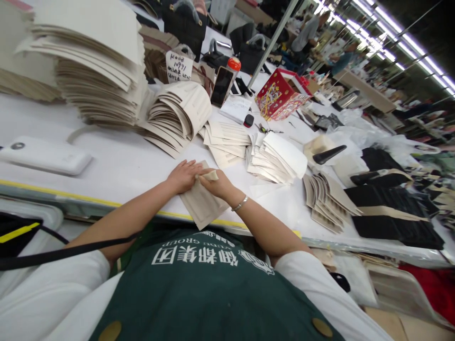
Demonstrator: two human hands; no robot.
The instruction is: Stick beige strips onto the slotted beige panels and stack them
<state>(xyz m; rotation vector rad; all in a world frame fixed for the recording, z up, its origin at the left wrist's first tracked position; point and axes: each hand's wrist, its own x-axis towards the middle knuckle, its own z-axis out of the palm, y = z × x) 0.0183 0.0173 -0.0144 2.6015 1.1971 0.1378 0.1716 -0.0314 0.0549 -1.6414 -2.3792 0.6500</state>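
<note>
A beige leather-like panel [204, 206] with an inset rectangular outline lies on the white table, its near corner reaching over the front edge. My left hand [185, 176] rests on the panel's left side with its fingers stretched out flat. My right hand [219, 183], a bracelet at its wrist, is closed around a small cream-coloured piece [212, 175] and presses down on the panel. Whether that piece is separate or a folded part of the panel, I cannot tell. Just beyond my hands lie fanned cream pieces [227, 137] and a stack of white sheets [275, 156].
Tall stacks of cream panels [103, 71] and a curved pile [181, 111] stand at the back left. A white power bank [46, 155] lies at left. Behind are a phone [222, 86] and a red box [282, 94]. Black panels [391, 213] lie at right.
</note>
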